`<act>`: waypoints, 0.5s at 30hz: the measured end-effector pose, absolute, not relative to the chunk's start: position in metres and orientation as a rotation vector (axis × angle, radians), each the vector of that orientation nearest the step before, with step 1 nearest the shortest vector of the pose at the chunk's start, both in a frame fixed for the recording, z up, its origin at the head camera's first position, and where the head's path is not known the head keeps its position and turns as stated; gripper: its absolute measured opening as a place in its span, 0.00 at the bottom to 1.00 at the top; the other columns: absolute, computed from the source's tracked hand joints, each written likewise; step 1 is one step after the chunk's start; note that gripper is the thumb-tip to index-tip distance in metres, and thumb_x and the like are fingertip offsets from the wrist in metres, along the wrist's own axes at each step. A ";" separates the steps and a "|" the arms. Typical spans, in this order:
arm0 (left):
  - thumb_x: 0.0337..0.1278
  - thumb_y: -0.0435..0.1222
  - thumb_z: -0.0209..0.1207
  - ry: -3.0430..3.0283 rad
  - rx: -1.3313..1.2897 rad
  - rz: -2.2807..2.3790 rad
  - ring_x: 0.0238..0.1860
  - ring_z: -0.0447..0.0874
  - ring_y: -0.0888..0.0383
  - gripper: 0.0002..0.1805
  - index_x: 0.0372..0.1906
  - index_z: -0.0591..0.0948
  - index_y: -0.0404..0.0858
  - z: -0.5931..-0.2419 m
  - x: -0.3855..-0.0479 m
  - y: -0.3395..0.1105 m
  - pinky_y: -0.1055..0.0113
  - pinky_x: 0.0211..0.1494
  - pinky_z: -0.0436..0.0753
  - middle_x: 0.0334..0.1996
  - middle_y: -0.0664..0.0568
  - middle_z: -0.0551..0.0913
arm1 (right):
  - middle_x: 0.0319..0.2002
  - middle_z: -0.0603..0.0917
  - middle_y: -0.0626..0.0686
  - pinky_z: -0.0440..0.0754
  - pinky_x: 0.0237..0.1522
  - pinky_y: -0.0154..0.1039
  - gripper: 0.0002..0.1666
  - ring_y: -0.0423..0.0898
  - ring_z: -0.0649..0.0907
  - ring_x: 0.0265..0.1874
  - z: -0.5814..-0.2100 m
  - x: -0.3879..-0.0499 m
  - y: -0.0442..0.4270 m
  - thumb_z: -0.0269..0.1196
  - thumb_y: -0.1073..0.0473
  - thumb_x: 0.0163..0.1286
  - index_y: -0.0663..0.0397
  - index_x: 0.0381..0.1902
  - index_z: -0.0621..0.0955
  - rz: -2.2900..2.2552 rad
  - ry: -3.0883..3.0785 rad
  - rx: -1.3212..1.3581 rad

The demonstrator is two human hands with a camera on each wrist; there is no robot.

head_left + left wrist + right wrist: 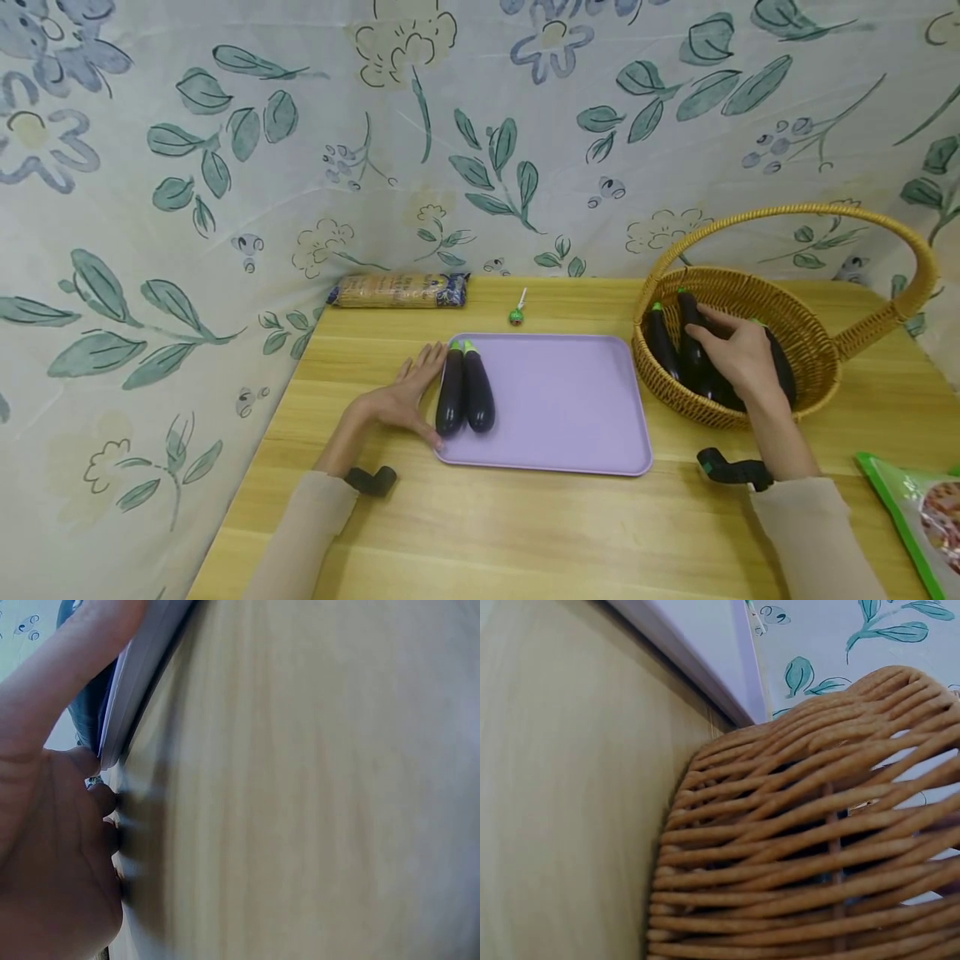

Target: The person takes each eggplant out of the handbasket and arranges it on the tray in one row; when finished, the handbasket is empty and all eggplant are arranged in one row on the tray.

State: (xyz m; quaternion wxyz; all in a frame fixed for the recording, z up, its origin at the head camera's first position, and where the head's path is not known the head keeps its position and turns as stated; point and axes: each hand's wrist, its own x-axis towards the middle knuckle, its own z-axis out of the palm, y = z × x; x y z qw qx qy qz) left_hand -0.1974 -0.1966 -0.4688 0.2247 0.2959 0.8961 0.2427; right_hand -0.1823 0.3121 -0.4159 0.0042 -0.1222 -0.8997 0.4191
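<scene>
Head: eggplant (692, 353) partly behind right hand (738, 352)

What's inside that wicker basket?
At least three dark eggplants with green tops lie in the basket; the right grip holds the middle one. That grip covers part of the inside, so anything beneath it can't be seen.

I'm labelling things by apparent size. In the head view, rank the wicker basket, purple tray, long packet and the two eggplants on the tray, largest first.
1. Wicker basket, handle included
2. Purple tray
3. Long packet
4. Left eggplant and right eggplant: too alike to rank
</scene>
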 end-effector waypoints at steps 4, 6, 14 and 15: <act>0.31 0.56 0.83 2.461 0.820 0.669 0.84 0.17 0.41 0.86 0.83 0.30 0.37 -0.466 -0.202 -0.199 0.38 0.84 0.27 0.83 0.41 0.23 | 0.77 0.64 0.71 0.66 0.18 0.37 0.38 0.42 0.67 0.13 -0.411 -0.181 0.311 0.58 0.40 0.77 0.48 0.79 0.67 1.344 -2.782 -0.381; 0.31 0.56 0.83 2.455 0.823 0.670 0.84 0.17 0.41 0.87 0.83 0.30 0.37 -0.465 -0.204 -0.200 0.38 0.84 0.27 0.83 0.41 0.23 | 0.78 0.64 0.70 0.67 0.16 0.36 0.39 0.43 0.70 0.16 -0.407 -0.179 0.310 0.58 0.39 0.77 0.48 0.79 0.67 1.372 -2.764 -0.388; 0.31 0.57 0.83 2.426 0.829 0.664 0.84 0.17 0.42 0.87 0.83 0.29 0.38 -0.458 -0.212 -0.205 0.39 0.84 0.27 0.83 0.42 0.22 | 0.82 0.57 0.63 0.74 0.70 0.63 0.43 0.69 0.63 0.77 -0.388 -0.166 0.308 0.55 0.30 0.75 0.40 0.80 0.63 1.529 -2.769 -0.461; 0.31 0.57 0.83 2.422 0.829 0.661 0.84 0.17 0.42 0.87 0.83 0.29 0.38 -0.457 -0.213 -0.205 0.39 0.84 0.27 0.83 0.42 0.22 | 0.83 0.55 0.62 0.68 0.73 0.69 0.43 0.70 0.61 0.77 -0.385 -0.162 0.308 0.55 0.30 0.75 0.40 0.81 0.63 1.554 -2.769 -0.460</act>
